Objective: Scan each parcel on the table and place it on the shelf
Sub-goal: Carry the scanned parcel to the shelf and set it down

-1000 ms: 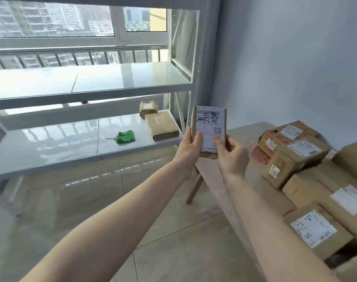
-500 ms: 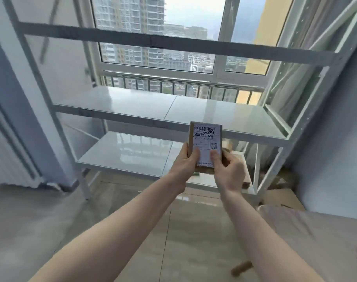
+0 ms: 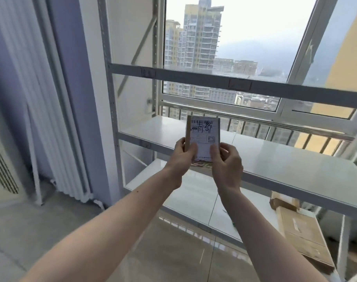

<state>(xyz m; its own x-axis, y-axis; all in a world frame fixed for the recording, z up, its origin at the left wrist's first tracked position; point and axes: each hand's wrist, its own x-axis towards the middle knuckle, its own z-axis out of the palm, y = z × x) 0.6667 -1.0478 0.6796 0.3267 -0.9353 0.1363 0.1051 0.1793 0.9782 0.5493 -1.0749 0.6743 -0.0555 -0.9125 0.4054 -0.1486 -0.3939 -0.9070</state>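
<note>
The step in hand looks like putting a parcel away on the shelf. Both hands are clamped on one small parcel [image 3: 203, 139], held upright in the air in front of the shelf [image 3: 285, 161]. The left hand [image 3: 180, 159] pinches its left edge, and the right hand [image 3: 226, 161] pinches its right edge, with both thumbs on the front. The parcel is a thin, flat brown cardboard box. A white paper label [image 3: 203, 137] covers most of its front, with black bars, a little square code and big dark marks drawn by hand. The shelf is made of pale metal bars with smooth, shiny white boards, and the middle board just behind the parcel is bare. Low on the right, two brown boxes [image 3: 301, 233] already lie on the bottom board. I think the next move calls for reaching forward, laying the parcel down on a board, and then opening both hands.
</note>
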